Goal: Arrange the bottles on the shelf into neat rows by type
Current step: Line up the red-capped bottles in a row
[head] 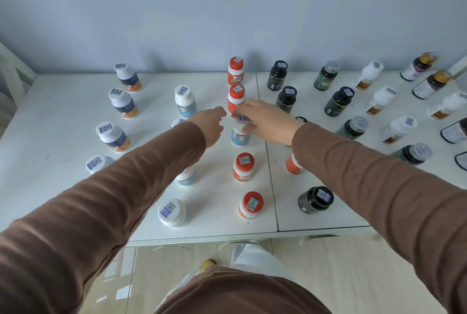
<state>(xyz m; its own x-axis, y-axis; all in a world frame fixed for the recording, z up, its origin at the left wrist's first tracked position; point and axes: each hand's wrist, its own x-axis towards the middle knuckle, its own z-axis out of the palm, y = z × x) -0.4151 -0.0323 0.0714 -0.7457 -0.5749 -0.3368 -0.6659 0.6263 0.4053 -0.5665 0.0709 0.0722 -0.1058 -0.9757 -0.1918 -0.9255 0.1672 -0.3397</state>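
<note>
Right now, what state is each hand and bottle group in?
Right hand: grips the white-capped blue-label bottle's cap.
White-capped blue-label bottle: upright, standing in the orange row.
Left hand: beside it, holding nothing.
Orange-capped bottles: upright, one row.
Black-capped dark bottle: upright, alone near the front edge.

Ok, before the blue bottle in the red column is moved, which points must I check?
1. Right hand grips the blue-label bottle by its cap: ok.
2. Left hand holds nothing: ok.
3. This bottle stands in the column of red-cap bottles: not ok.
4. Free gap in the blue-label column: cannot tell, the left sleeve hides it.
5. Neighbouring bottles upright: ok.
</note>
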